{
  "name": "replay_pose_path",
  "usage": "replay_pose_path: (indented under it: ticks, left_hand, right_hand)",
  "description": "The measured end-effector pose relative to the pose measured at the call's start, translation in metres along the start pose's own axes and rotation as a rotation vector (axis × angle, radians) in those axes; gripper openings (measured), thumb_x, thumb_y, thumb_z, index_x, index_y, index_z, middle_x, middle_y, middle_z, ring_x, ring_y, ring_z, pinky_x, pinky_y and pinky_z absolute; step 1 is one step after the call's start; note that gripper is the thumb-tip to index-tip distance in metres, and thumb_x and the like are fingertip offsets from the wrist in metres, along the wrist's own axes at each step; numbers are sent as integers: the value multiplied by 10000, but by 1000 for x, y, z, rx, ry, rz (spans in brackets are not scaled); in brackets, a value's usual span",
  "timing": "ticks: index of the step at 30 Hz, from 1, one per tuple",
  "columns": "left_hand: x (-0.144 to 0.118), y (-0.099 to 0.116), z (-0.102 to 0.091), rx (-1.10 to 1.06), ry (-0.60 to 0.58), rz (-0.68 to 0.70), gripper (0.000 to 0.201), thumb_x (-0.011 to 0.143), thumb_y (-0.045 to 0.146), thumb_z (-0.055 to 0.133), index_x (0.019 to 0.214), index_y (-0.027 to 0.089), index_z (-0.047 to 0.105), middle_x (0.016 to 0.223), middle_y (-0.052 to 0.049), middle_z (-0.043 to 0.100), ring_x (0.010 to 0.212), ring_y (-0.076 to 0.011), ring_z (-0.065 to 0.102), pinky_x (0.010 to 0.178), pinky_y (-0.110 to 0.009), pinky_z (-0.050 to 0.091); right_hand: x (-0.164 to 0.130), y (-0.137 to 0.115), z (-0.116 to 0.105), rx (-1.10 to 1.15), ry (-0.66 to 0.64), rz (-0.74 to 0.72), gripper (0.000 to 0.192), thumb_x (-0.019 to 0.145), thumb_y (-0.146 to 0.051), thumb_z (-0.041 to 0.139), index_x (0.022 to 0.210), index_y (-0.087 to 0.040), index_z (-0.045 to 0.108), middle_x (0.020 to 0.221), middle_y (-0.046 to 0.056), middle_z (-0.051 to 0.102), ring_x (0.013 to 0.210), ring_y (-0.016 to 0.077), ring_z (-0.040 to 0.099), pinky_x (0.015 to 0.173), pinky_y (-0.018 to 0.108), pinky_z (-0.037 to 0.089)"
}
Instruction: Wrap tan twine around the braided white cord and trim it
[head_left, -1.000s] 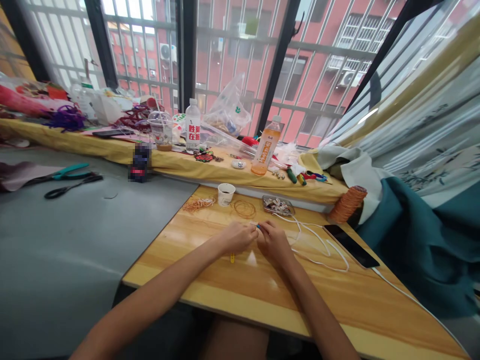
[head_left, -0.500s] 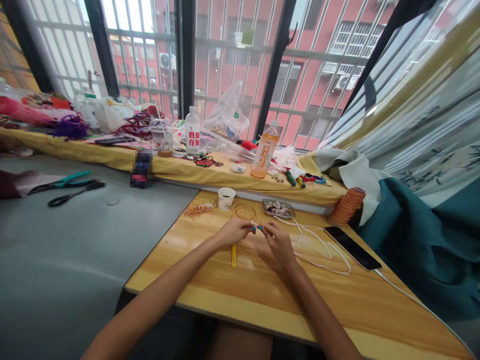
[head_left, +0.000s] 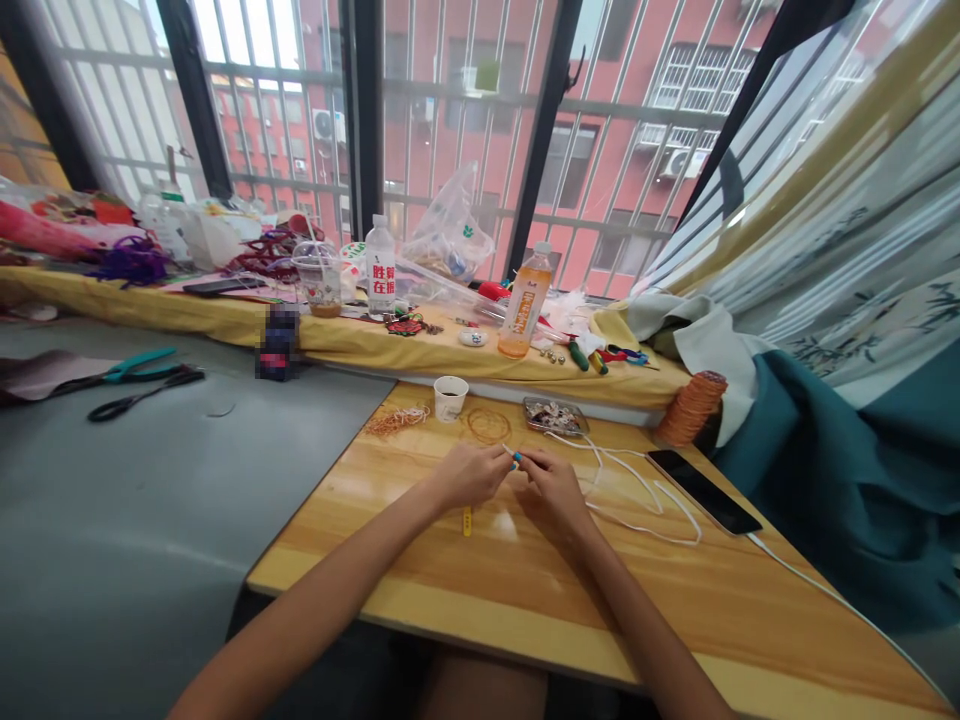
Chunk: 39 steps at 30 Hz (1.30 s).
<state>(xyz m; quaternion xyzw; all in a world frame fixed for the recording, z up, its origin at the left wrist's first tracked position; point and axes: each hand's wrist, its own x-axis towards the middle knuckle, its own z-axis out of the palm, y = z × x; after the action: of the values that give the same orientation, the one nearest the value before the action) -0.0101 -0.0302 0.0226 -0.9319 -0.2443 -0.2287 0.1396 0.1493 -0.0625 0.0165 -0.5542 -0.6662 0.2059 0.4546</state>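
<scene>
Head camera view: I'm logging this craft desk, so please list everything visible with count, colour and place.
paper cup: 1, white, far side of the wooden table.
tray of small pieces: 1, clear, right of the cup.
cord coil: 1, orange, between cup and tray.
spool: 1, orange, table's far right corner.
phone: 1, black, right on the table, white cable beside it.
yellow stick: 1, on the table under the hands.
bottles: 2, clear and orange, on the yellow-covered sill.
scissors: 1, black, grey surface at left; teal-handled tool behind.
left hand and right hand: pinching a small blue piece between them.
</scene>
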Motion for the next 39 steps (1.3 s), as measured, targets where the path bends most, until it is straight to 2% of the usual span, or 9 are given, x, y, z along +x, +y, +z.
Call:
replay_pose_path:
  ticks: [3, 9, 15, 22, 29, 31, 35, 37, 39]
  left_hand:
    - [0, -1, 0, 0, 45, -100, 206, 837, 226, 328, 772, 162, 513, 744, -24, 531, 637, -121, 517, 508, -219, 353]
    - [2, 1, 1, -26, 109, -146, 188, 819, 204, 383, 740, 152, 546, 764, -55, 530, 772, -159, 476, 646, -260, 379]
    - [6, 7, 20, -389, 89, -411, 189, 809, 209, 406, 758, 164, 583, 764, -27, 593, 748, -134, 513, 653, -227, 386]
    - [8, 7, 22, -593, 195, -524, 152, 762, 210, 456, 781, 151, 594, 793, -38, 612, 783, -148, 528, 708, -245, 387]
    - [12, 11, 31, -1063, 131, -663, 196, 765, 255, 420, 781, 126, 566, 724, -18, 599, 667, -124, 545, 614, -216, 418]
    - [11, 15, 30, -1020, 106, -618, 194, 783, 248, 385, 771, 130, 539, 696, -16, 576, 636, -121, 531, 586, -216, 411]
    - [5, 20, 26, -644, 102, -433, 97, 744, 180, 421, 798, 146, 493, 770, -37, 541, 692, -141, 495, 621, -247, 388]
    - [3, 18, 27, -527, 102, -406, 121, 720, 161, 443, 838, 152, 463, 820, -48, 523, 705, -149, 480, 618, -256, 380]
    - [2, 13, 31, -494, 127, -433, 103, 745, 130, 387, 830, 157, 439, 815, -47, 509, 710, -149, 470, 626, -261, 376]
  right_hand:
    - [1, 1, 1, -19, -55, 2, 229, 710, -276, 479, 753, -153, 668, 695, 45, 610, 654, 160, 516, 604, 261, 366]
    - [1, -4, 1, -45, -187, 18, 254, 692, -262, 455, 731, -144, 677, 675, 46, 605, 647, 158, 511, 617, 262, 357]
    - [1, -7, 0, 102, -240, 43, 208, 644, -248, 492, 650, -141, 670, 653, 31, 588, 653, 150, 489, 625, 254, 339]
    - [0, -1, 6, 331, -229, 241, 272, 612, -361, 564, 723, -136, 667, 516, -18, 488, 471, 78, 339, 482, 227, 223]
    - [-1, 5, 8, 442, -196, 294, 284, 591, -413, 603, 570, -130, 598, 467, -28, 450, 444, 63, 329, 463, 222, 213]
    - [-2, 5, 9, 447, -228, 318, 315, 581, -441, 610, 538, -131, 573, 464, -25, 458, 435, 61, 342, 454, 220, 223]
    - [-6, -5, 9, 543, -373, 306, 364, 611, -492, 576, 543, -135, 562, 511, -5, 511, 473, 75, 423, 492, 223, 314]
    - [-7, -12, 1, 519, -480, 246, 341, 661, -470, 545, 677, -136, 610, 648, 28, 586, 594, 110, 507, 582, 246, 382]
    - [-6, -12, -18, 321, -459, 207, 351, 688, -447, 525, 860, -155, 617, 818, 59, 618, 742, 158, 548, 676, 289, 416]
